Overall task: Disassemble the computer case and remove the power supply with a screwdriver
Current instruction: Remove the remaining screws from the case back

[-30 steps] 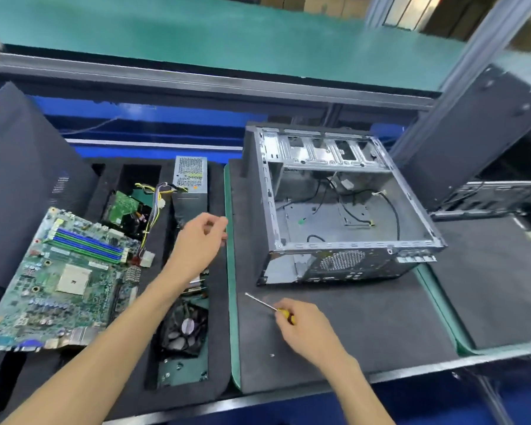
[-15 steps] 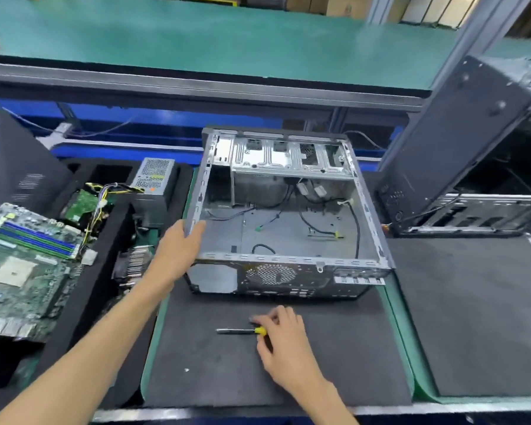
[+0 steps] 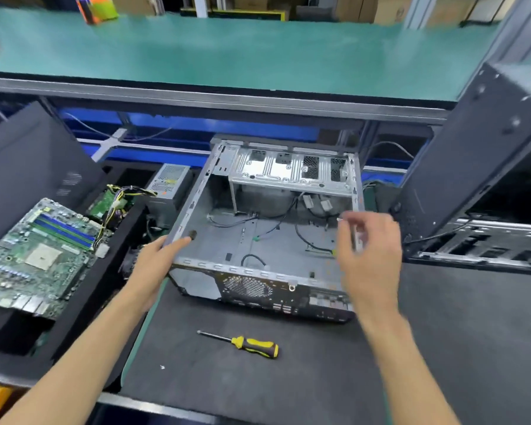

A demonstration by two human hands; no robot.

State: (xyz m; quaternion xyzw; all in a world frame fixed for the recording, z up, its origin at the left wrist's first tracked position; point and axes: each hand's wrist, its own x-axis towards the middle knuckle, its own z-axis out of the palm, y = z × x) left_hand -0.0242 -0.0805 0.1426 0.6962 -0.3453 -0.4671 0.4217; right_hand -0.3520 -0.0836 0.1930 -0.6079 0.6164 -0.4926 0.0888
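The open metal computer case [image 3: 258, 250] lies on its side on the dark mat, with loose cables inside and its rear panel facing me. My left hand [image 3: 157, 259] grips the case's left rim, thumb over the edge. My right hand [image 3: 370, 256] is at the right rim, blurred, fingers curled; I cannot tell whether it grips the rim. The yellow-and-black screwdriver [image 3: 247, 345] lies on the mat in front of the case, in neither hand. The grey power supply [image 3: 169, 187] stands in the black foam tray left of the case, its yellow and black wires trailing left.
A green motherboard [image 3: 40, 250] lies on the foam tray [image 3: 83, 305] at left. A black side panel [image 3: 28, 167] leans behind it. Another case [image 3: 478, 167] stands tilted at right. One small screw [image 3: 162, 367] lies on the dark mat [image 3: 442, 332].
My right hand let go of the screwdriver, which now lies on the mat, and rose to the case's right rim. My left hand went from the tray to the left rim.
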